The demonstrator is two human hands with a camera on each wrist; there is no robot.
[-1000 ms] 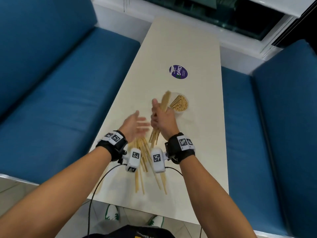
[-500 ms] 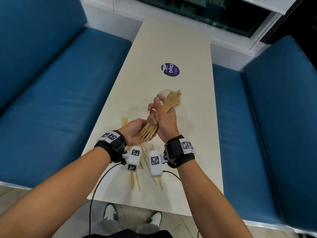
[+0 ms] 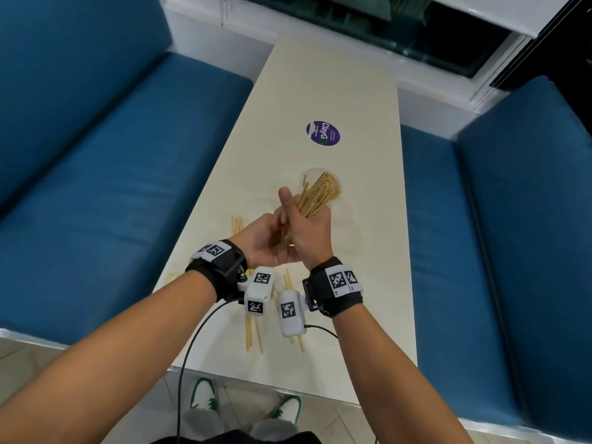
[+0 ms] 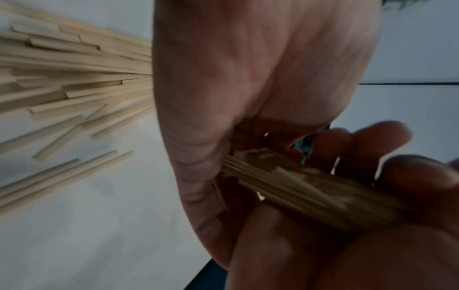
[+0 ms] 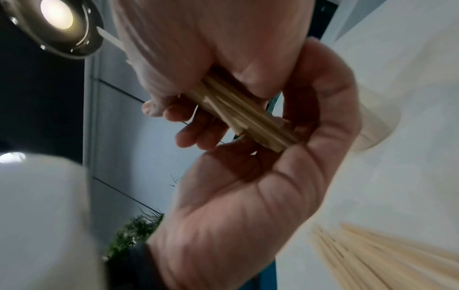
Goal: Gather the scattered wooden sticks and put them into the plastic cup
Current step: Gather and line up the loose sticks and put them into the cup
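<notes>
My right hand (image 3: 306, 227) grips a bundle of wooden sticks (image 3: 315, 200) in its fist, tilted, with the top ends in front of the clear plastic cup (image 3: 340, 205). The cup stands mid-table and holds several sticks. My left hand (image 3: 272, 241) cups the bundle's lower end, its fingers curled round it. In the left wrist view the bundle (image 4: 310, 188) lies across my left palm under the right hand (image 4: 248, 78). The right wrist view shows the bundle (image 5: 243, 115) between both hands and the cup (image 5: 377, 121) blurred to the right. Loose sticks (image 3: 253, 334) lie on the table below my wrists.
The cream table (image 3: 320, 75) is narrow, with blue bench seats (image 3: 112, 187) on both sides. A purple round sticker (image 3: 323, 133) lies beyond the cup. More loose sticks (image 3: 237, 224) lie left of my hands. The table's near edge is just below the wrists.
My left hand has closed in from open and taken the bundle's lower end. Both hands have raised the bundle, and its top ends now sit by the cup.
</notes>
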